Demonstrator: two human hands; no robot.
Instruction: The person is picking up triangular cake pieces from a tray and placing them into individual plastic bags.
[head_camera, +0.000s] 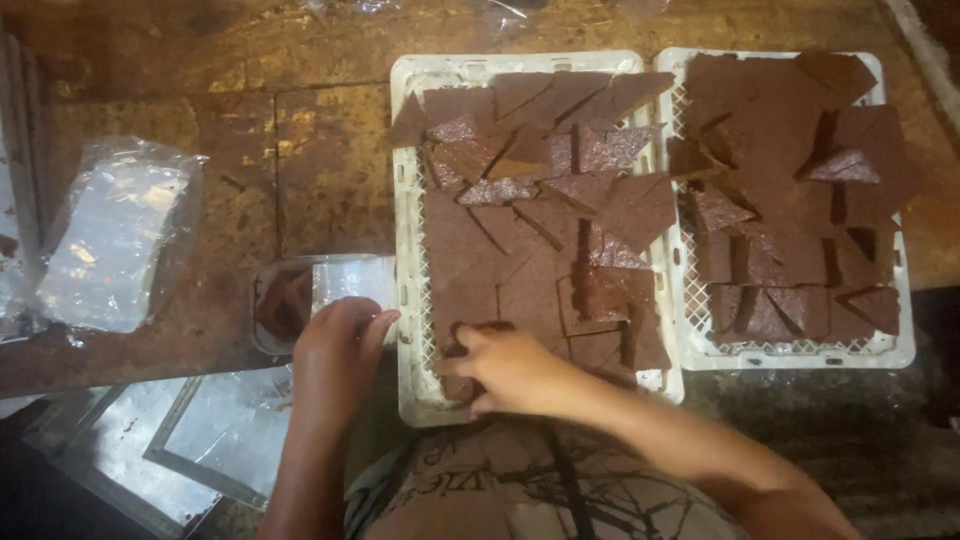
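Two white crates (408, 250) of brown slabs (470, 270); right hand (510, 370) grasps slab, left hand (335, 360) grips clear container (300, 300); plastic bags (110, 235) left.

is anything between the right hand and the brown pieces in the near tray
Nothing visible. The right hand already rests on the brown pieces at the near end of the white tray, fingers on them.

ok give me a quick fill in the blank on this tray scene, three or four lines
1. The brown slabs lie in ____ white trays side by side.
2. The right hand reaches into the ____ of the two trays.
3. The left hand rests at a small clear ____ beside that tray.
4. A stack of clear bags lies at the table's ____ side.

Missing words: two; left; container; left
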